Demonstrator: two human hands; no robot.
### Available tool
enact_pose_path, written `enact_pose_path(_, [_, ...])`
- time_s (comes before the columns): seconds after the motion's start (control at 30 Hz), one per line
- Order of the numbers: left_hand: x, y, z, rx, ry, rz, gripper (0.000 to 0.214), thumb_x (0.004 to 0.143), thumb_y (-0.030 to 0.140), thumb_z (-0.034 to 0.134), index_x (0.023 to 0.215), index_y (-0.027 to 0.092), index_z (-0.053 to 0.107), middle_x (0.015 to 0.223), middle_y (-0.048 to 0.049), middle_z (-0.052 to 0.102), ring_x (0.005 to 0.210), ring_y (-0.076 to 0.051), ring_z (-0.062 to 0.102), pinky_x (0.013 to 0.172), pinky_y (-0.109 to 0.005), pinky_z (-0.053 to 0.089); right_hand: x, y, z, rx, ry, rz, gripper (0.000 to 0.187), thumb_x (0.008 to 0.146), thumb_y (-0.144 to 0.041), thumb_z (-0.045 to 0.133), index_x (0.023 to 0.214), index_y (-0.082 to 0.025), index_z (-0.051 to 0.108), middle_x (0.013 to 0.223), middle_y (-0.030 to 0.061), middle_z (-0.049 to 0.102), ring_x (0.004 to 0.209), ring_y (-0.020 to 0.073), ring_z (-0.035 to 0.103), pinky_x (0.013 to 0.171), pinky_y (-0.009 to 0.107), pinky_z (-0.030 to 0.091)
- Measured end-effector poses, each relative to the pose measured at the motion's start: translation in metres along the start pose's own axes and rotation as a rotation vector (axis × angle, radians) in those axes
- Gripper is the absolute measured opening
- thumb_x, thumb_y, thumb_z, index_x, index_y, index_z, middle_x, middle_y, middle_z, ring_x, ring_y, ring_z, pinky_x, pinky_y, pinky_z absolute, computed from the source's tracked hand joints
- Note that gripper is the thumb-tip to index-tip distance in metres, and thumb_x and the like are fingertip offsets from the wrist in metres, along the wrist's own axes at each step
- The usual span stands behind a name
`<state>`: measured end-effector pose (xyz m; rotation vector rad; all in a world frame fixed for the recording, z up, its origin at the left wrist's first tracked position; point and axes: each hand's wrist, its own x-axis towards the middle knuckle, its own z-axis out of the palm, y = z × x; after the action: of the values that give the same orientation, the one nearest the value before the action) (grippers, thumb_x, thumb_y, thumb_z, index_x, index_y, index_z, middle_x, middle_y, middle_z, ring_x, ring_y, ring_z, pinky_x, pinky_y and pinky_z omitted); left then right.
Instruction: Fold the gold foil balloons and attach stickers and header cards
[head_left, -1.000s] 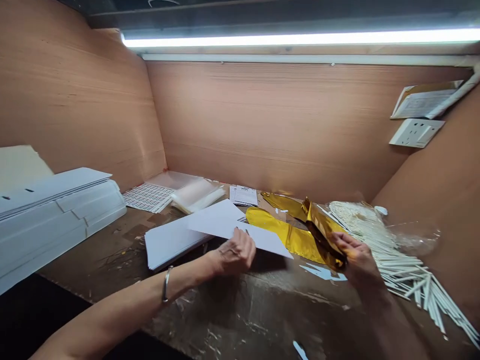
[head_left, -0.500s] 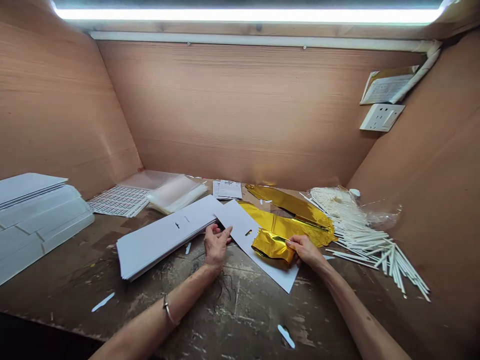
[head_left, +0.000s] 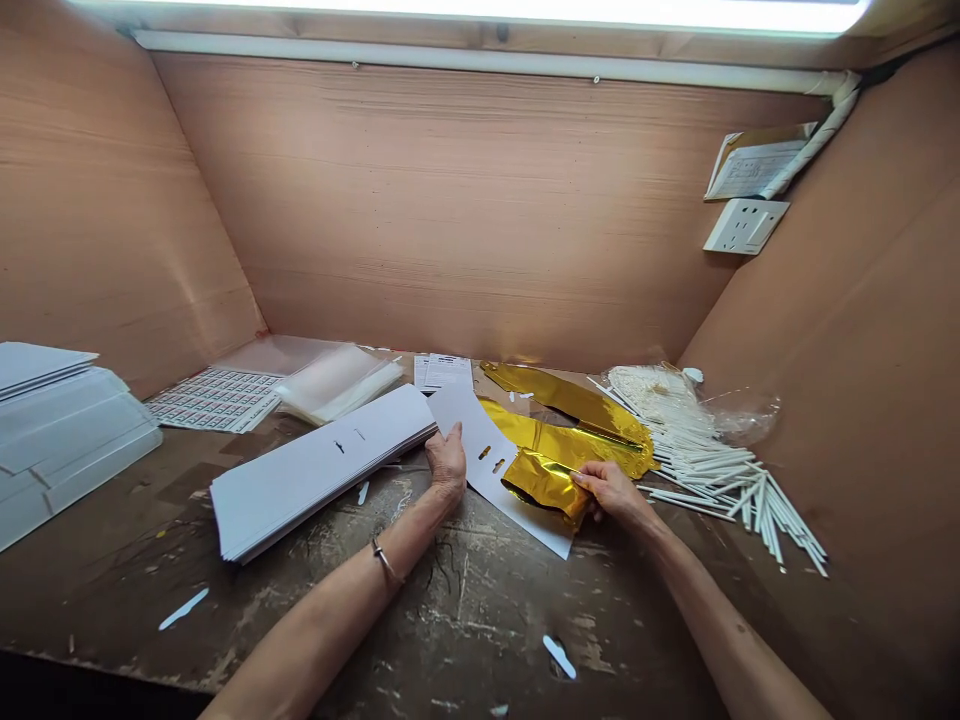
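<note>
Scarred workbench [head_left: 112, 590], crumpled shiny gold foil [head_left: 544, 482], over slotted white card [head_left: 480, 482]

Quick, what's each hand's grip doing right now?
Left hand: grip open, lying on the white card.
Right hand: grip closed, pinching the gold foil.
</note>
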<state>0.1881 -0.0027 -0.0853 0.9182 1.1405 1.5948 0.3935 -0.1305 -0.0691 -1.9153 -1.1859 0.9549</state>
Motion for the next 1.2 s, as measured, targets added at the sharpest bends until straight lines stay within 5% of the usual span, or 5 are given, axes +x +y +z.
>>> enact_pose_path(0.3, [-0.018, 0.017, -0.018, 0.227, -0.179, 0.182, 0.027, 0.08, 0.032, 0.049, 0.096, 0.013, 0.06, 0.1, -0.0105, 0.064, 0.09, -0.02, 0.059, 0.082, -0.031, 0.045, 0.005, -0.007, 0.016, -0.323, 0.08, -0.114, 0.025, 0.075, -0.028, 0.047, 0.053, -0.018, 0.046, 0.044, -0.0026, 0.048, 0.042, 0.0098, 0.049, 0.041, 0.019, 0.03])
enact_pose_path(0.6, [-0.059, 0.026, -0.013, 0.986, -0.942, 1.063, 0.035, 0.083, 0.021, 0.038, 0.114, 0.008, 0.047, 0.121, -0.0188, 0.048, 0.122, -0.03, 0.033, 0.098, -0.05, 0.027, 0.009, -0.011, 0.014, -0.393, 0.084, -0.242, 0.017, 0.07, -0.023, 0.051, 0.058, -0.016, 0.061, 0.056, 0.0025, 0.061, 0.058, 0.0162, 0.054, 0.051, 0.022, 0.034])
enact_pose_path(0.83, [-0.066, 0.016, -0.025, 1.186, -1.307, 1.029, 0.084, 0.07, 0.071, 0.033, 0.122, 0.005, 0.037, 0.131, -0.026, 0.033, 0.126, -0.039, 0.02, 0.098, -0.056, 0.017, 0.003, -0.014, 0.005, -0.354, -0.031, -0.231, 0.021, 0.073, -0.024, 0.045, 0.074, -0.017, 0.065, 0.068, 0.0028, 0.065, 0.063, 0.0172, 0.055, 0.056, 0.023, 0.038])
enact_pose_path(1.03, [-0.066, 0.017, -0.028, 1.143, -1.325, 1.011, 0.089, 0.068, 0.074, 0.031, 0.124, 0.005, 0.036, 0.132, -0.0267, 0.031, 0.127, -0.039, 0.017, 0.099, -0.056, 0.012, -0.008, -0.034, -0.006, -0.564, 0.374, -0.433, 0.023, 0.077, -0.015, 0.041, 0.093, -0.014, 0.057, 0.094, 0.0118, 0.058, 0.085, 0.0198, 0.052, 0.075, 0.028, 0.038])
enact_pose_path(1.2, [-0.065, 0.016, -0.025, 1.057, -1.322, 0.977, 0.085, 0.065, 0.072, 0.042, 0.124, 0.01, 0.039, 0.131, -0.0231, 0.036, 0.126, -0.037, 0.022, 0.099, -0.056, 0.015, -0.007, -0.024, 0.025, -0.557, 0.026, -0.501, 0.01, 0.08, -0.022, 0.044, 0.08, -0.018, 0.053, 0.08, 0.004, 0.055, 0.071, 0.0145, 0.051, 0.065, 0.025, 0.037])
